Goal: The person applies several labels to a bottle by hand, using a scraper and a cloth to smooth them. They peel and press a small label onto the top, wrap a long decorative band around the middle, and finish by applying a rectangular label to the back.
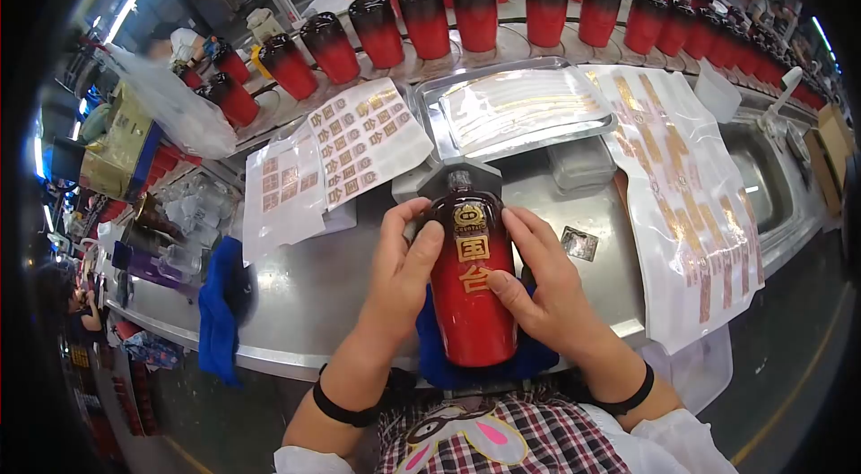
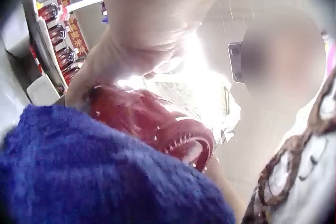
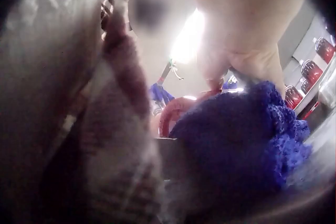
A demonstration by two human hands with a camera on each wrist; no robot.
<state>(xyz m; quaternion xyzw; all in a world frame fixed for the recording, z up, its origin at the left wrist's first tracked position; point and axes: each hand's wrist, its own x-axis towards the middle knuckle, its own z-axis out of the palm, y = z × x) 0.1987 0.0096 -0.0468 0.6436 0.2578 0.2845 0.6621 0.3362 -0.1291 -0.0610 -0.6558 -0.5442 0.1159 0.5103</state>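
Note:
A black-to-red bottle (image 1: 475,321) with gold characters and a gold emblem lies, neck away, on a blue cloth (image 1: 437,357) at the bench's near edge. My left hand (image 1: 401,263) grips its left side near the shoulder. From the right, my right hand (image 1: 552,286) holds it, thumb on the front beside the lower gold character. The left wrist view shows the bottle's base (image 2: 191,148) above the blue cloth (image 2: 105,166). In the right wrist view the cloth (image 3: 231,134) hides most of the bottle.
Sticker sheets (image 1: 372,142) lie at the left, and a long sheet (image 1: 682,205) at the right. A metal tray (image 1: 430,106) holds strips. Behind stand rows of bottles (image 1: 475,12). A small dark square (image 1: 579,243) lies right of my hand; another blue cloth (image 1: 218,313) hangs at the left edge.

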